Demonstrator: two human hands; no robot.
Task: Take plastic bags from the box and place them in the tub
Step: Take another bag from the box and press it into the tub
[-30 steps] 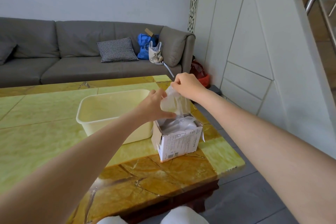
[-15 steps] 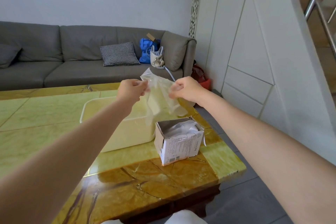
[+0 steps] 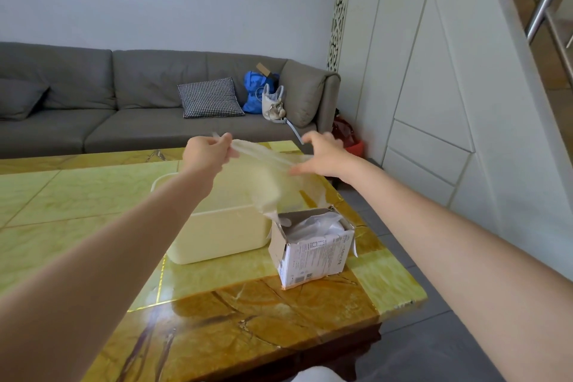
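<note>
Thin clear plastic bag (image 3: 266, 177) stretched over cream rectangular plastic tub (image 3: 223, 234).
Left hand (image 3: 206, 153) pinched one top corner, right hand (image 3: 322, 155) pinched the other; film weightless, limp, slippery, best held by edges.

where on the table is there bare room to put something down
Bare tabletop lies left of the tub, and in front of the tub and box toward the near edge. It is crowded at the right, where tub and box stand close, beneath the bag held above.
</note>
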